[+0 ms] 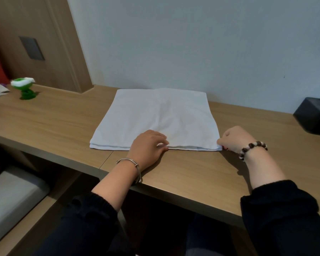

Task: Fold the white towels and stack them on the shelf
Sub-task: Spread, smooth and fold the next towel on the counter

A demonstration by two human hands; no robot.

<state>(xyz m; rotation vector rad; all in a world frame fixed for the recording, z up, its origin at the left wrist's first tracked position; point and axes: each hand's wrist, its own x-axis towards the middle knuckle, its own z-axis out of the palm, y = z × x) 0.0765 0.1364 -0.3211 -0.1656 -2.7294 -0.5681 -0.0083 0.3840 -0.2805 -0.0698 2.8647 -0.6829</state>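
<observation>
Towel, white, doubled over, flat on wooden desk, far edge close by the wall. Left hand at middle of near edge, fingers curled over the hem, gripping. Right hand at near right corner, cloth pinched between thumb and bent fingers. Silver bangle on left wrist, beaded bracelet on right. Green toy far left, black box at right, both well apart from the cloth.

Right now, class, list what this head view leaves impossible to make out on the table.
Head view: black box, cut off by the right frame edge.
Head view: green object, blurred; kind unclear.
Head view: white towel, lower layers covered by its top layer.
Head view: right hand, fingertips hidden behind its knuckles.
</observation>
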